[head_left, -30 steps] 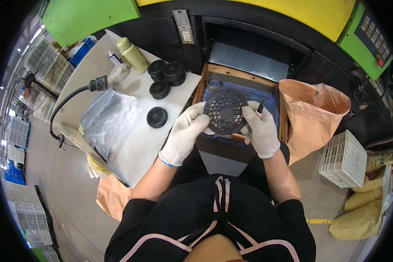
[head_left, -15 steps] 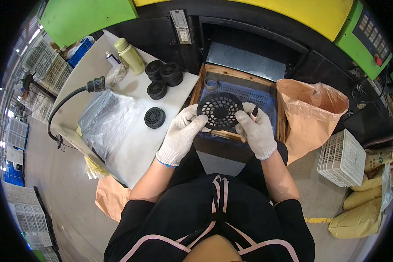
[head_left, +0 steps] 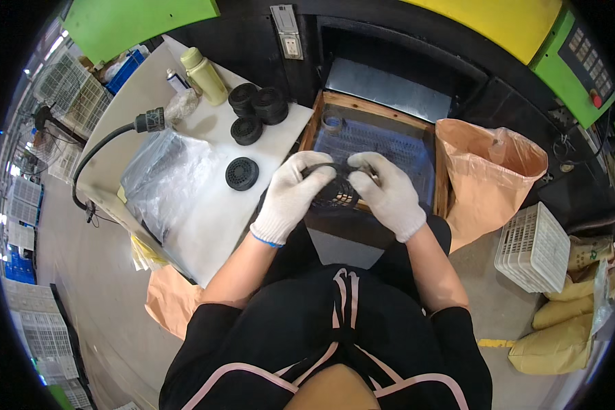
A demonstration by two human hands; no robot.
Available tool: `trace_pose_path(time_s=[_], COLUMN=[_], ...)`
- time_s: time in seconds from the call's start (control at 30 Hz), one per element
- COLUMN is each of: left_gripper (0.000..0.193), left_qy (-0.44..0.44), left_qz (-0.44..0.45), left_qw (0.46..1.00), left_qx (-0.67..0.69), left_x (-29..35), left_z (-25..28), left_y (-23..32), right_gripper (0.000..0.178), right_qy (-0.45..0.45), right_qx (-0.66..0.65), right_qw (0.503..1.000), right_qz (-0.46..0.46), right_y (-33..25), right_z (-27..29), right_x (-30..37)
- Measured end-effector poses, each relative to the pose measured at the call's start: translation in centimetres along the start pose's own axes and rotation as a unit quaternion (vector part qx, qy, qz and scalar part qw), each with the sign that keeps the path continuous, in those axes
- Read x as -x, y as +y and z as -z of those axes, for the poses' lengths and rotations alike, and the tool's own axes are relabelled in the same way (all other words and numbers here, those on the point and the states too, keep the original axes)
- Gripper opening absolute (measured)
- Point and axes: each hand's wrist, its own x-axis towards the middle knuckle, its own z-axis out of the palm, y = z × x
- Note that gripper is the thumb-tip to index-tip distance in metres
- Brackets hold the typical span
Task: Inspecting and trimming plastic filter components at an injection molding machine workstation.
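Observation:
A black round plastic grille is held tilted, its rim turned up, above the wooden-framed box. My left hand, in a white knit glove, is closed on its left edge with the thumb on top. My right hand, gloved alike, pinches near the grille's upper right rim; a small dark tip shows by its fingers, too small to make out. On the white table to the left, one black slotted disc lies by itself. Behind it are several more black discs, some stacked.
Below my hands is a wooden-framed box with blue mesh inside. Left on the table are a clear plastic bag, a pale-green bottle and a thick black cable. An open brown paper bag and white crates stand right.
The grille has tipped from facing me to steeply tilted. My right hand has moved in to its upper rim, and the slim pink-and-black tool in that hand no longer shows clearly.

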Motion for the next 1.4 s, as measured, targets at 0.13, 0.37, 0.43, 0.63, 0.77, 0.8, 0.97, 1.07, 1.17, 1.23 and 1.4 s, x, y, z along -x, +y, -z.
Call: trace_pose_path(time_s=[0.13, 0.37, 0.43, 0.63, 0.77, 0.8, 0.97, 1.07, 1.17, 1.23, 1.4], left_gripper=[0.014, 0.024, 0.018, 0.027, 0.031, 0.025, 0.01, 0.019, 0.035, 0.03, 0.019], left_qy=[-0.021, 0.112, 0.038, 0.091, 0.167, 0.216, 0.033, 0.05, 0.128, 0.154, 0.053], left_qz=[-0.093, 0.057, 0.032, 0.038, 0.034, -0.008, -0.052, 0.012, 0.041, 0.041, 0.023], left_qw=[0.995, 0.968, 0.987, 0.99, 0.971, 0.958, 0.994, 0.987, 0.97, 0.956, 0.983], left_qx=[-0.037, 0.216, 0.15, 0.106, 0.167, 0.188, 0.085, 0.15, 0.201, 0.245, 0.172], left_x=[-1.0, -0.6, -0.5, 0.5, -0.6, -0.6, 1.0, 1.0, 1.3, 1.0, 1.2], left_z=[-1.0, -1.3, 0.2, -1.1, -0.9, -1.0, 0.2, -0.1, 0.3, 0.8, 2.3], left_y=[-1.4, -3.0, -4.4, -1.3, -1.8, -1.7, -2.7, -1.3, -1.6, -1.5, -3.0], right_gripper=[0.034, 0.03, 0.033, 0.026, 0.026, 0.028, 0.039, 0.039, 0.04, 0.04, 0.041], right_qy=[-0.164, -0.07, -0.047, -0.109, -0.05, -0.057, -0.196, -0.112, -0.133, -0.097, -0.14], right_qx=[-0.101, -0.22, -0.079, -0.286, -0.195, -0.153, -0.126, -0.388, -0.352, -0.206, -0.025], right_qw=[0.967, 0.93, 0.985, 0.921, 0.962, 0.963, 0.959, 0.884, 0.891, 0.956, 0.981], right_qz=[-0.17, -0.287, -0.147, -0.24, -0.186, -0.215, -0.162, -0.235, -0.256, -0.183, -0.135], right_y=[-0.2, 0.2, 2.3, 1.2, 1.3, 0.1, 0.3, 0.3, 0.7, 1.1, 0.2], right_z=[-2.0, -2.6, -2.7, -5.3, -4.7, -3.8, -3.4, -5.5, -5.5, -4.7, -4.2], right_x=[-0.3, -0.2, -0.8, 1.9, 0.3, -0.7, -0.2, 1.8, 1.4, -0.3, -1.0])
